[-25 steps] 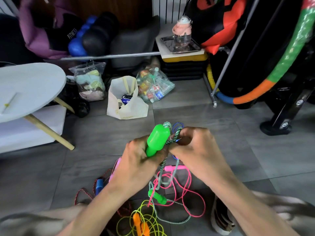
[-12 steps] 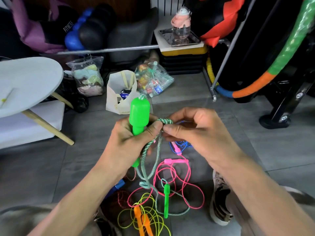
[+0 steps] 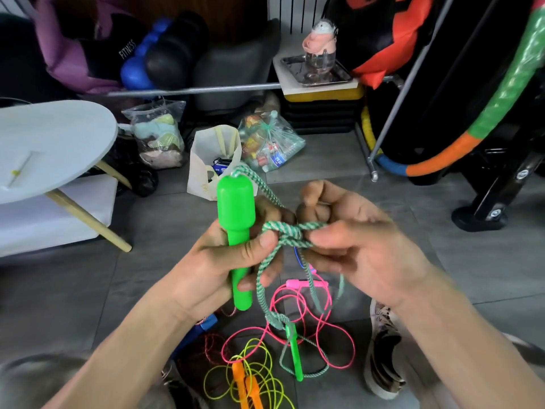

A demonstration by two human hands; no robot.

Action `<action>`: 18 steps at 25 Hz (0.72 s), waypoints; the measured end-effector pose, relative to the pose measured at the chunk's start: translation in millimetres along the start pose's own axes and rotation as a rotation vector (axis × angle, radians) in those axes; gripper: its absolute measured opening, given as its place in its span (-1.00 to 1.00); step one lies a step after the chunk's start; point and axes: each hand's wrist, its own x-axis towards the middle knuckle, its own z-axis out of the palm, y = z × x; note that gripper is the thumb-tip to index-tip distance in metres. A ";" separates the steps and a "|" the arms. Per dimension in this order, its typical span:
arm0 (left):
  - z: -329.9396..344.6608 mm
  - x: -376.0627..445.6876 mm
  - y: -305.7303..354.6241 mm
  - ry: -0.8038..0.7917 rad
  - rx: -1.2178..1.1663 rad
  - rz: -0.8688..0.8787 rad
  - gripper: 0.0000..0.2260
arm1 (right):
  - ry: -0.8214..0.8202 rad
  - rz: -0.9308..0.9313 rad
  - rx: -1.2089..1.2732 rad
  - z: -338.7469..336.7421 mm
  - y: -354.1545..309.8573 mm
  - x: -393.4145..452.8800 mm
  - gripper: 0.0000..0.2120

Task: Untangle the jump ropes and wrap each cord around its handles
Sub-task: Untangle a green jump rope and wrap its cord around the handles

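Head view: a person seated over a grey tiled floor (image 3: pixel 383 261) works a knot in a green-and-white braided cord (image 3: pixel 284 233). The left hand (image 3: pixel 233 258) is wrapped around the bright green handle (image 3: pixel 236 228), held upright with its thick end topmost and the thumb pressing the cord just beside it; the right hand (image 3: pixel 354 249) pinches the knotted loop between thumb and forefinger, the other fingers curled. From the knot the cord hangs down to a second green handle (image 3: pixel 295 354) lying on the floor, where it crosses a pink rope (image 3: pixel 321 329) whose pink handle (image 3: pixel 298 283) rests below the hands. A yellow-green rope (image 3: pixel 253 376) with orange handles (image 3: pixel 246 388) is coiled near the bottom edge, and a blue handle (image 3: pixel 205 326) with a reddish cord (image 3: pixel 211 346) lies under the left forearm. The risk, as it looks from here: pulling the pinched loop the wrong way would likely cinch the knot tighter rather than free it. Lifting the hanging strand could also drag the pink rope along, since the two overlap on the floor, and so worsen the snarl. A loosened thumb might let the handle swing and re-twist the cord.
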 end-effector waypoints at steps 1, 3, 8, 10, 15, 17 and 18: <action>0.8 -1.9 -1.3 0.009 0.024 -0.027 -0.72 | 0.021 -0.015 -0.308 -1.7 -2.1 -1.6 -0.76; 1.8 -1.4 -6.8 0.052 0.067 -0.064 -0.69 | 0.103 -0.060 -0.887 -4.7 -7.2 -0.7 -0.85; -5.4 0.5 -8.2 0.033 0.007 -0.074 -0.74 | 0.158 0.122 -0.653 -17.5 -24.3 -6.4 -0.80; -7.5 -3.0 -4.7 0.013 -0.025 -0.066 -0.77 | 0.234 0.097 -0.257 -22.0 -26.5 -6.2 -0.83; -17.1 -3.6 7.7 0.185 0.015 -0.028 -0.64 | 0.426 -0.081 -0.230 -26.9 -30.8 -4.0 -0.90; -21.9 -4.7 10.0 0.252 0.062 -0.024 -0.59 | 0.382 -0.104 -1.086 -33.5 -25.8 -7.2 -0.95; -23.1 -5.3 10.7 0.262 0.079 -0.031 -0.58 | 0.363 -0.100 -1.334 -35.2 -23.3 -6.3 -0.94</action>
